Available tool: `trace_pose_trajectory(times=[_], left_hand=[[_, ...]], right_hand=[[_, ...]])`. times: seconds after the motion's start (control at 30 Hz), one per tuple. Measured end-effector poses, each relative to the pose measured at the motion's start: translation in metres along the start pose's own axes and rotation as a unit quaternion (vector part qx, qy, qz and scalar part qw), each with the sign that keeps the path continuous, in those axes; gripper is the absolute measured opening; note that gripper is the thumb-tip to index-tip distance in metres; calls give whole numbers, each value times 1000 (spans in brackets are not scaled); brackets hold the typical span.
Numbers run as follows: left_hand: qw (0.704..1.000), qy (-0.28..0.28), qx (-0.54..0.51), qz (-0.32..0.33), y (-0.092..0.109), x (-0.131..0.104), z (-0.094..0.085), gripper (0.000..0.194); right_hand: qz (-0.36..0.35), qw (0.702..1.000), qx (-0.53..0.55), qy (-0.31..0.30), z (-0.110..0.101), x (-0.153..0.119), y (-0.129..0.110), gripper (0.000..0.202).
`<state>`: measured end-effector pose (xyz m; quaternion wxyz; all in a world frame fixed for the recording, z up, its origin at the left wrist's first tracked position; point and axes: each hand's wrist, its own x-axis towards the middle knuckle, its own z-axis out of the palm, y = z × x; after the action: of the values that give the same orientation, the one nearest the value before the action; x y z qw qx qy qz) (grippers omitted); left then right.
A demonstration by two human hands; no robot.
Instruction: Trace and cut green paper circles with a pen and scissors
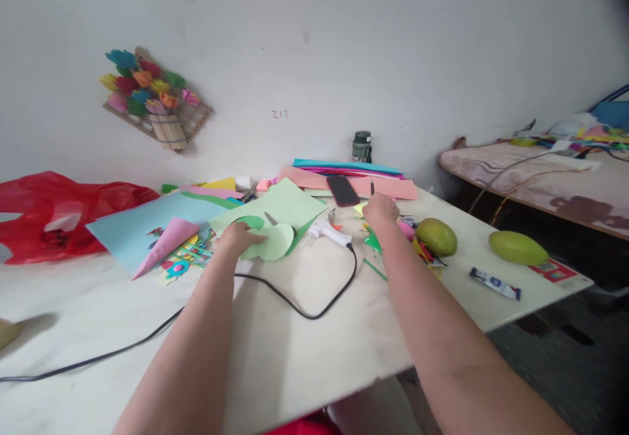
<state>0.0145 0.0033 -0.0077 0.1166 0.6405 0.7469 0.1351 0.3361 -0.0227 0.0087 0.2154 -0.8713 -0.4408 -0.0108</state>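
Observation:
My left hand (239, 238) pinches a pale green paper cutout (275, 241) with rounded lobes. Beneath it lies a larger green sheet (295, 202), and the scissors (270, 219) rest there, partly covered by the cutout. My right hand (381, 211) is closed around a thin dark pen-like stick (372, 188), whose end pokes up above the fingers. Paper scraps (407, 228) lie right beside that hand. Between my hands is a white glue gun (330, 230) with a black cord. A black phone (343, 191) lies just behind it.
Two green mangoes (436, 237) and a glue tube (495, 283) are on the right. To the left sit a pink paper cone (167, 246), small paper flowers (177, 268) and a red plastic bag (63, 215). A dark green bottle (362, 147) stands against the wall.

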Motion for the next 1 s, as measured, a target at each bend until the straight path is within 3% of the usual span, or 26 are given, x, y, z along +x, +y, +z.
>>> trace_pose_trajectory(times=[0.17, 0.3, 0.37, 0.53, 0.7, 0.77, 0.87, 1.0], left_hand=[[999, 14, -20, 32, -3, 5, 4, 42], [999, 26, -31, 27, -4, 6, 5, 39], [999, 27, -40, 22, -5, 5, 4, 38], [997, 40, -59, 22, -6, 4, 2, 34], [993, 39, -112, -2, -3, 2, 0, 32], [991, 38, -129, -12, -2, 2, 0, 33], [990, 36, -133, -12, -2, 2, 1, 31], [994, 34, -101, -1, -5, 4, 1, 23]], right_hand=[[24, 999, -16, -12, 5, 11, 12, 33], [-8, 999, -40, 32, 4, 5, 9, 36], [-59, 996, -39, 49, 2, -3, -1, 35], [-222, 974, -38, -4, 0, -33, -42, 30], [-424, 901, -57, -66, 0, -64, -78, 29], [-468, 876, -70, -87, 1, -75, -88, 31], [-477, 870, -65, -109, 5, -87, -99, 34], [-435, 889, -59, -126, 14, -97, -111, 37]])
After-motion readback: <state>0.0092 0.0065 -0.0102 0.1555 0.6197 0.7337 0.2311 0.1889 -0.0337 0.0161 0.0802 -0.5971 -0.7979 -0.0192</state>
